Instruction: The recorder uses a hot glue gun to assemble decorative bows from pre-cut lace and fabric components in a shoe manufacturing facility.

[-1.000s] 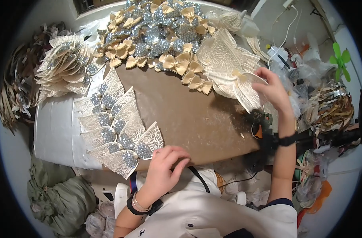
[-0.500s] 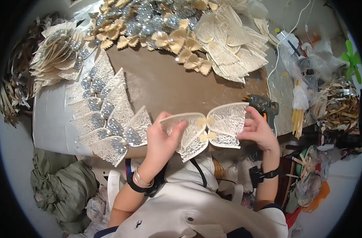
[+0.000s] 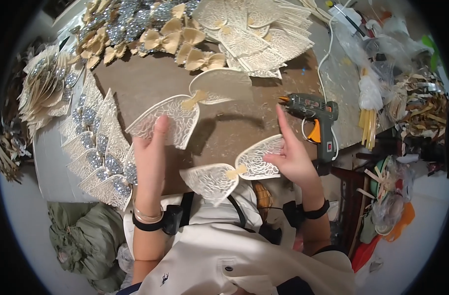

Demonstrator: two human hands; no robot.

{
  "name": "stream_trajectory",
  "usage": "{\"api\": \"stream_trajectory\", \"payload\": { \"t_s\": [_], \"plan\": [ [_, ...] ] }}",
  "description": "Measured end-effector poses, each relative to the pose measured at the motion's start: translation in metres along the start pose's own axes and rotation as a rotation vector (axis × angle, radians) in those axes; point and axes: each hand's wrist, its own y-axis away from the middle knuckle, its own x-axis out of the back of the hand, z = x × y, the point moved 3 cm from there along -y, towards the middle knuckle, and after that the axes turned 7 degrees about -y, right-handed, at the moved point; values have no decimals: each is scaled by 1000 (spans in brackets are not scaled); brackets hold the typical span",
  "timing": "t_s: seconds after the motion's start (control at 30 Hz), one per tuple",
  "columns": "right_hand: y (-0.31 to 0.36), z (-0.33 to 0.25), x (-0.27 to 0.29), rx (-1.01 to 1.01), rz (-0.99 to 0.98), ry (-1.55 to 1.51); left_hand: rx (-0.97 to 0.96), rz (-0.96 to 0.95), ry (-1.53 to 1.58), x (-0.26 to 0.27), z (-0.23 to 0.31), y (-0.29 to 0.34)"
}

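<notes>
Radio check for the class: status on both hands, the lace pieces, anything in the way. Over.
Left hand holding upper lace piece. Right hand holding lower lace piece; pieces apart. Glue gun close by right hand.

Bare worktop (image 3: 141, 81) lies in the middle, between the glittery lace row (image 3: 101, 142) on the left and the glue gun (image 3: 310, 114) on the right; the upper lace pair (image 3: 168, 118) in the left hand (image 3: 150, 156) reaches over it; an open gap runs between this and the lower lace pair (image 3: 260, 161) in the right hand (image 3: 298, 160); heaped bows (image 3: 168, 37) and a lace stack (image 3: 256, 46) wall off the far side — while the glue gun, its nozzle (image 3: 284, 98) just beside the right hand in this view, and the white cord (image 3: 324, 61) behind it block the right.
</notes>
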Motion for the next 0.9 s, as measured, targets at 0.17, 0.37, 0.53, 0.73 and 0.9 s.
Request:
{"api": "stream_trajectory", "payload": {
  "t_s": [0.17,0.37,0.53,0.73,0.9],
  "plan": [
    [13,8,27,138,357,-65,-48,-191,-137,-2,-12,0],
    [22,67,123,-134,461,61,-229,-235,-341,-11,-19,-1],
    [32,61,118,-120,497,-191,-130,-190,-306,-5,-10,8],
    [69,24,87,94,266,-921,-97,-188,-243,0,-21,8],
    [66,-17,45,48,266,-596,-141,-121,-459,-8,-20,5]
  ]
}}
